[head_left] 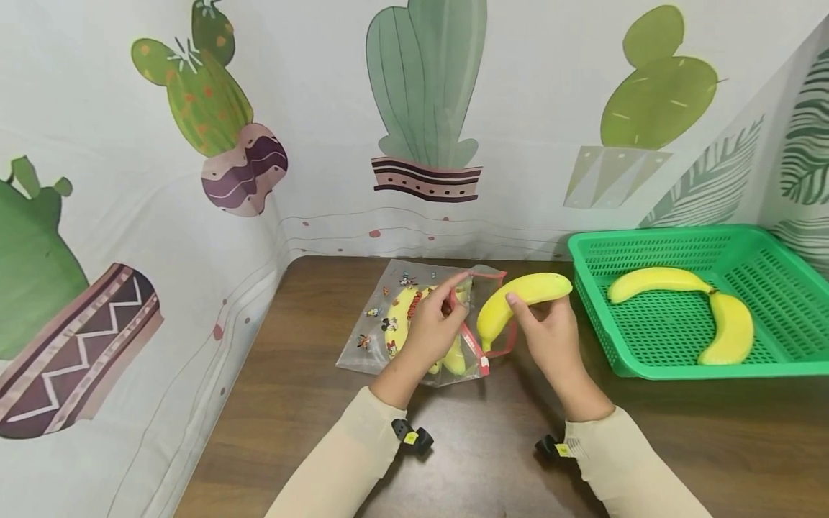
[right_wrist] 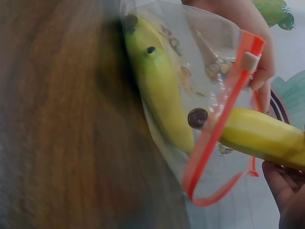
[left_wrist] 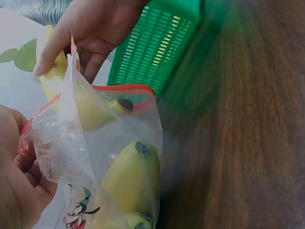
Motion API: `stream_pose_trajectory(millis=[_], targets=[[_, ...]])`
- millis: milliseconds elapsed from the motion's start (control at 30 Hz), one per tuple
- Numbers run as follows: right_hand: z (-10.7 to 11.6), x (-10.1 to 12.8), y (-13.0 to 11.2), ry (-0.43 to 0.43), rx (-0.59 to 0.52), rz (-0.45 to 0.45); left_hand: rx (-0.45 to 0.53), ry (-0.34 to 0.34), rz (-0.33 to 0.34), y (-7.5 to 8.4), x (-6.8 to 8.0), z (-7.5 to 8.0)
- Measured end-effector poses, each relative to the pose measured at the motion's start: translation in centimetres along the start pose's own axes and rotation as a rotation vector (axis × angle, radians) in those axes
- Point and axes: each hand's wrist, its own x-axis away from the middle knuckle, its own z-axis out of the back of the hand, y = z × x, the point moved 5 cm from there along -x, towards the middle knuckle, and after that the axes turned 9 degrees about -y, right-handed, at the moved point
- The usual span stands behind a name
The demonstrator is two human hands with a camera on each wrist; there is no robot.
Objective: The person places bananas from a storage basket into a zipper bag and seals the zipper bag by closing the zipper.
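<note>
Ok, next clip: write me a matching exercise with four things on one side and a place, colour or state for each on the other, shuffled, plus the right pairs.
Things
1. Left hand
2. Right hand
3. Basket
4. Slider

Descriptions
A. Green, with two bananas inside
B. Holds the clear bag by its mouth
C. White, on the red zip
D. Grips a banana at the bag's opening

Right pairs: 1-B, 2-D, 3-A, 4-C
</note>
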Motion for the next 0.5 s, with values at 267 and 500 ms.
stream_pose_trajectory(millis=[267,500], targets=[[-1.2,0.4,1.1,-0.100,0.012,-0.127,-0.023,0.013,-0.021,0.2,0.1,0.1],[-2.3,0.5,2.0,-0.198,-0.028,-0.193,-0.042,0.007,-0.018,0.3,0.1,-0.1]])
